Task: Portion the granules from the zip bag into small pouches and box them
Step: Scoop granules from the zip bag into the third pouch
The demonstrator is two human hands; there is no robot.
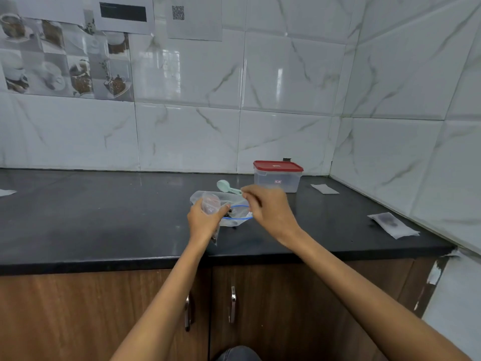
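A clear zip bag (234, 214) with a blue zip line lies on the black counter (104, 217), dark granules showing at its mouth. My left hand (203, 222) grips a small clear pouch (209, 204) over the bag's left side. My right hand (265, 207) holds the handle of a pale green scoop (225, 185), whose bowl points to the back left above the bag. A clear box with a red lid (278, 175) stands shut behind my right hand.
A filled small pouch (393, 224) lies at the right near the side wall, and an empty one (324, 188) right of the box. Another pouch corner (6, 192) shows at the far left. Tiled walls close the back and right. Wooden cabinet doors sit below the counter edge.
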